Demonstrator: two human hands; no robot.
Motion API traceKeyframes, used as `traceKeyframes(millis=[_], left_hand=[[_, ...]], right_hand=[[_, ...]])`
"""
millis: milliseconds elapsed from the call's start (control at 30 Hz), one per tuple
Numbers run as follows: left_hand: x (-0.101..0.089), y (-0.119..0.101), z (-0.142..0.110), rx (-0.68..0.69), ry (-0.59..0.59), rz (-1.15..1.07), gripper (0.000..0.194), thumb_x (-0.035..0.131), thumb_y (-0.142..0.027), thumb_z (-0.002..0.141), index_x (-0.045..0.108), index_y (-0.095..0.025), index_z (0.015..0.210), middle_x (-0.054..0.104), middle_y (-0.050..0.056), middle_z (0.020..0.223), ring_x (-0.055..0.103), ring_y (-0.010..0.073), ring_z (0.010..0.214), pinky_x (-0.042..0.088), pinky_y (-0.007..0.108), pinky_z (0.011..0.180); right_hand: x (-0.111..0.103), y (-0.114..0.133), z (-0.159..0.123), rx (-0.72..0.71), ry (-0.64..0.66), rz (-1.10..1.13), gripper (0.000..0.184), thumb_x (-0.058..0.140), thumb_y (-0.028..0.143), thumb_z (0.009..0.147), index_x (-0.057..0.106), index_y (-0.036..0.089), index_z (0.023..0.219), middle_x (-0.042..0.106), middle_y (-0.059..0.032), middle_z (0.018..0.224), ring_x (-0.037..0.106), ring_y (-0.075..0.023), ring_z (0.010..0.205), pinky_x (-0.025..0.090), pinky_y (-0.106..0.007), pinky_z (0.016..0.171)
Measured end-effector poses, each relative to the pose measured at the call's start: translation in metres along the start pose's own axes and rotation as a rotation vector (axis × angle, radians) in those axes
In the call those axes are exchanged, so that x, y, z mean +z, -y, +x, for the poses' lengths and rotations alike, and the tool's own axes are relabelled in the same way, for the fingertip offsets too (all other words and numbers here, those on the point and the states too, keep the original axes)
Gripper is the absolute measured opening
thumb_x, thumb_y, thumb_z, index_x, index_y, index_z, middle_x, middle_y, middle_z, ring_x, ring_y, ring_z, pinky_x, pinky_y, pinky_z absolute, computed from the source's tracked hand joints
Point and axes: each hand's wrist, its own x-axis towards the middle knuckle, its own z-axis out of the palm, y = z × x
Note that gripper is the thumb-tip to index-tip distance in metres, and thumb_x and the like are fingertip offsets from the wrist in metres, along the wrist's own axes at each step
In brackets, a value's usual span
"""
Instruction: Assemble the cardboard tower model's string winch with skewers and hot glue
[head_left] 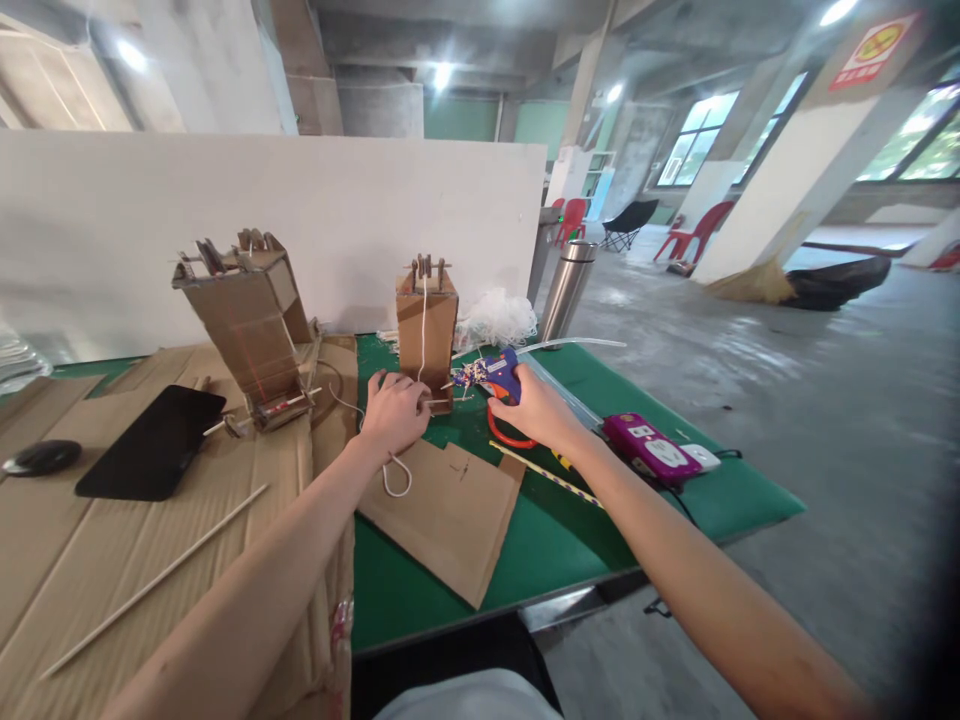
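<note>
A small cardboard tower (442,335) stands upright at the middle, with wooden sticks and rollers across its top. White string (424,325) runs from the top down its front to my left hand (396,410), whose curled fingers close on it at the tower's base; a loop of string hangs out below. A thin stick pokes out beside these fingertips. My right hand (544,405) grips a blue glue gun (499,372) with a clear glue stick (574,344) in its back. The gun's nozzle points left, close to the tower's lower right side.
A larger cardboard tower (247,320) leans at left, near a black phone-like slab (154,440), a mouse (43,458) and a wooden stick (157,580). A cardboard piece (450,510) lies in front. Orange-handled scissors (510,432), a purple power strip (651,447) and a steel flask (568,295) are at right.
</note>
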Motion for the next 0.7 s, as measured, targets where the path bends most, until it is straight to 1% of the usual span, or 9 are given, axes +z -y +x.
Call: traceKeyframes(millis=[100, 233, 333, 433, 533, 600, 700], left_hand=[[0.002, 0.003, 0.003, -0.048, -0.029, -0.09, 0.015, 0.049, -0.017, 0.08, 0.061, -0.022, 0.088, 0.068, 0.001, 0.086, 0.06, 0.0187, 0.09, 0.026, 0.047, 0.107], [0.002, 0.011, 0.006, -0.026, -0.008, -0.186, 0.015, 0.048, -0.011, 0.08, 0.058, -0.021, 0.086, 0.066, 0.0, 0.084, 0.061, 0.0152, 0.085, 0.026, 0.046, 0.11], [0.002, 0.015, 0.009, 0.028, -0.003, -0.208, 0.016, 0.048, -0.009, 0.081, 0.058, -0.021, 0.085, 0.066, 0.0, 0.084, 0.061, 0.0149, 0.083, 0.026, 0.046, 0.111], [0.002, 0.015, 0.012, 0.118, -0.023, -0.224, 0.017, 0.046, -0.01, 0.083, 0.058, -0.021, 0.085, 0.065, 0.001, 0.086, 0.06, 0.0147, 0.086, 0.032, 0.041, 0.108], [0.003, 0.014, 0.016, 0.191, -0.011, -0.194, 0.019, 0.044, -0.01, 0.084, 0.059, -0.02, 0.086, 0.064, 0.003, 0.087, 0.059, 0.0153, 0.088, 0.038, 0.036, 0.102], [0.003, 0.014, 0.017, 0.185, 0.006, -0.162, 0.019, 0.044, -0.009, 0.084, 0.06, -0.02, 0.086, 0.064, 0.004, 0.087, 0.059, 0.0162, 0.088, 0.041, 0.035, 0.097], [0.003, 0.012, 0.016, 0.126, 0.009, -0.154, 0.019, 0.046, -0.009, 0.082, 0.061, -0.02, 0.086, 0.065, 0.003, 0.088, 0.059, 0.0171, 0.088, 0.042, 0.037, 0.093]], right_hand=[[-0.001, 0.001, -0.001, 0.005, 0.003, 0.008, 0.036, 0.054, 0.049, 0.075, 0.044, 0.021, 0.095, 0.061, -0.0066, 0.081, 0.057, -0.0229, 0.067, 0.035, -0.029, 0.054], [-0.002, 0.002, -0.001, 0.013, 0.013, 0.0, 0.036, 0.054, 0.05, 0.075, 0.043, 0.021, 0.095, 0.061, -0.0065, 0.08, 0.057, -0.0228, 0.068, 0.034, -0.029, 0.054], [-0.003, 0.003, -0.002, 0.009, 0.019, 0.005, 0.034, 0.053, 0.049, 0.076, 0.043, 0.021, 0.094, 0.061, -0.0066, 0.08, 0.057, -0.023, 0.069, 0.035, -0.029, 0.054], [-0.003, 0.003, -0.002, 0.007, 0.022, 0.018, 0.035, 0.053, 0.048, 0.076, 0.043, 0.021, 0.096, 0.062, -0.0065, 0.081, 0.058, -0.023, 0.069, 0.036, -0.029, 0.055], [-0.003, 0.002, -0.002, 0.0, 0.018, 0.017, 0.035, 0.055, 0.048, 0.076, 0.045, 0.021, 0.096, 0.063, -0.0065, 0.082, 0.059, -0.0234, 0.071, 0.037, -0.029, 0.057], [-0.003, 0.001, -0.001, -0.008, 0.016, -0.003, 0.033, 0.054, 0.048, 0.076, 0.046, 0.021, 0.094, 0.063, -0.0069, 0.082, 0.06, -0.0237, 0.072, 0.038, -0.029, 0.057], [-0.004, -0.001, 0.0, -0.005, 0.012, -0.037, 0.032, 0.054, 0.048, 0.077, 0.048, 0.021, 0.094, 0.064, -0.0068, 0.082, 0.06, -0.0233, 0.07, 0.037, -0.029, 0.056]])
